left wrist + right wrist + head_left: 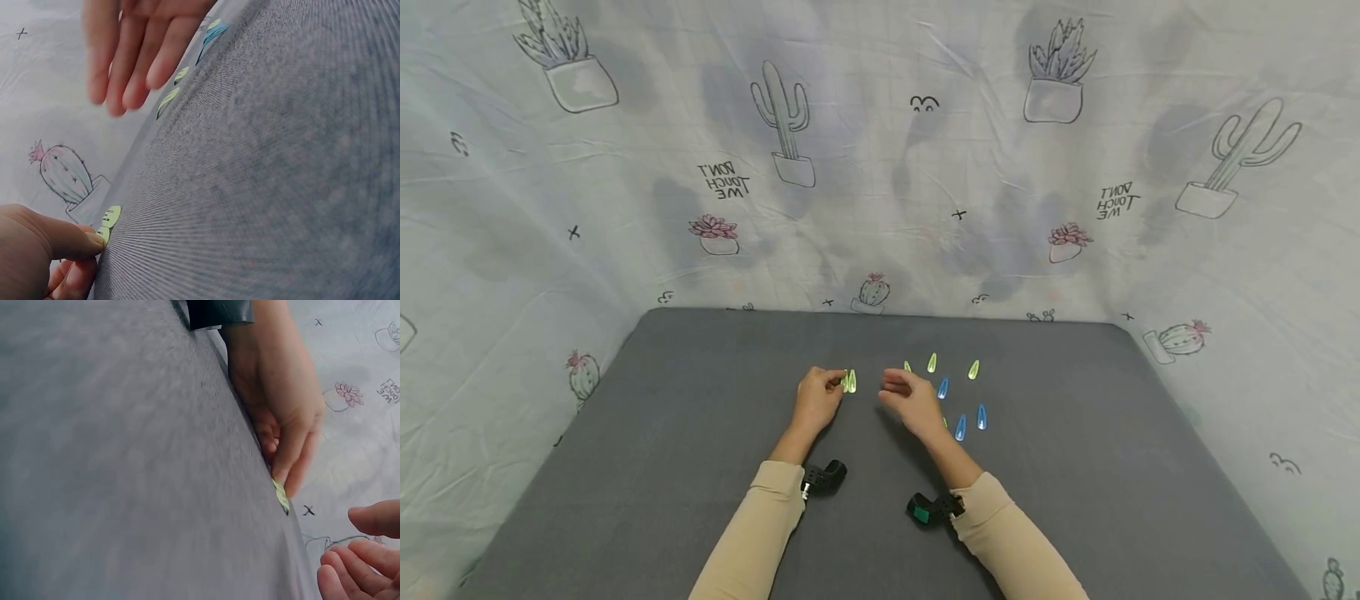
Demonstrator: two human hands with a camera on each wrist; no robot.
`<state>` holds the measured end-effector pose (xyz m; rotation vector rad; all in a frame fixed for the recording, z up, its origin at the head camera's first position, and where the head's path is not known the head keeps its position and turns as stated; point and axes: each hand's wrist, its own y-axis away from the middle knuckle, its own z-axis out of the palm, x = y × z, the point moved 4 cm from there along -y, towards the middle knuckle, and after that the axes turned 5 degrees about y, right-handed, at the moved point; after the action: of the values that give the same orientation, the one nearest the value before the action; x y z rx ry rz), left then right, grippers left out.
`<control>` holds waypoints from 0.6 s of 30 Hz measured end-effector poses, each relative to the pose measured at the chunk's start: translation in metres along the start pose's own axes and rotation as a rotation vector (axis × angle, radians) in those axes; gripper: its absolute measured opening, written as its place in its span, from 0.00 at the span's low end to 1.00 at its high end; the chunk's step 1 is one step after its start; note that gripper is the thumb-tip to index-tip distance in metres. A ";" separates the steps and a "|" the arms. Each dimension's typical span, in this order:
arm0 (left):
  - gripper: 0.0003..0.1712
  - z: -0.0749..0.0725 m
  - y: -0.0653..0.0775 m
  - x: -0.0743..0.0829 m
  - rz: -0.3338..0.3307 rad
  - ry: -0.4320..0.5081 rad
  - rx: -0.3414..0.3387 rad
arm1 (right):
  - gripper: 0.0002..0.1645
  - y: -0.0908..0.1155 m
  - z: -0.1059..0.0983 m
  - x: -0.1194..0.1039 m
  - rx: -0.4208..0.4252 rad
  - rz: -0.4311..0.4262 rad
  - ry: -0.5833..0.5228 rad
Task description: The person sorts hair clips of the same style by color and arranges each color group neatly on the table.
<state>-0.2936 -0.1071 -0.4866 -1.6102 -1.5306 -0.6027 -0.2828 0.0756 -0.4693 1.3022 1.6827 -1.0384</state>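
Note:
Thumb and fingertip of my left hand (817, 396) pinch a yellow-green snap hair clip (102, 235) at the tabletop, left of centre. Right beside it lies a second yellow-green hair clip (852, 381). My right hand (913, 404) is held over the table a short way to the right, fingers extended, thumb apart, nothing in it. Around and beyond that hand lie three blue hair clips (943, 388) and several yellow-green clips (973, 369). One yellow-green clip (907, 366) is partly hidden behind the right fingers, another (945, 423) by the back of that hand.
The clips lie on a dark grey cloth-covered table (1075, 483). A pale curtain (880, 167) printed with cacti rises behind the table and along both sides. Black camera mounts (826, 477) sit on both wrists, close over the cloth.

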 end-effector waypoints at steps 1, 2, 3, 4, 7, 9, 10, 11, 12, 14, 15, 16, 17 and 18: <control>0.14 0.000 0.000 0.000 -0.003 0.005 -0.001 | 0.23 0.002 -0.003 0.000 -0.003 0.008 0.000; 0.14 0.000 0.000 0.000 -0.005 0.008 -0.004 | 0.24 0.001 -0.005 0.006 0.001 0.006 0.006; 0.14 0.000 0.000 0.000 -0.006 0.011 -0.005 | 0.24 0.002 -0.008 0.009 0.005 0.010 0.010; 0.14 0.000 0.000 -0.001 -0.008 0.015 -0.005 | 0.24 0.004 -0.011 0.010 0.007 0.013 0.013; 0.14 0.001 0.000 -0.001 -0.014 0.019 -0.009 | 0.24 0.010 -0.020 0.010 0.016 0.008 0.025; 0.14 0.001 -0.001 -0.001 -0.018 0.023 -0.011 | 0.23 0.014 -0.027 0.011 0.022 0.016 0.036; 0.14 0.001 -0.001 -0.001 -0.023 0.025 -0.014 | 0.23 0.017 -0.030 0.011 0.024 0.020 0.041; 0.14 0.001 -0.001 -0.001 -0.023 0.023 -0.015 | 0.23 0.020 -0.034 0.012 0.027 0.027 0.043; 0.14 0.001 -0.001 -0.001 -0.024 0.021 -0.016 | 0.23 0.022 -0.038 0.013 0.034 0.031 0.045; 0.14 0.002 -0.002 -0.001 -0.027 0.021 -0.018 | 0.23 0.028 -0.046 0.013 0.045 0.046 0.048; 0.14 0.002 -0.002 -0.001 -0.028 0.021 -0.017 | 0.24 0.031 -0.050 0.012 0.051 0.050 0.046; 0.14 0.002 -0.002 -0.002 -0.029 0.023 -0.016 | 0.24 0.035 -0.054 0.009 0.057 0.048 0.047; 0.14 0.002 -0.002 -0.002 -0.031 0.026 -0.015 | 0.24 0.039 -0.058 0.006 0.062 0.051 0.048; 0.14 0.003 -0.002 -0.002 -0.033 0.029 -0.014 | 0.24 0.043 -0.061 0.002 0.065 0.051 0.056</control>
<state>-0.2965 -0.1062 -0.4894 -1.5822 -1.5371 -0.6533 -0.2462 0.1391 -0.4536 1.4212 1.6600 -1.0431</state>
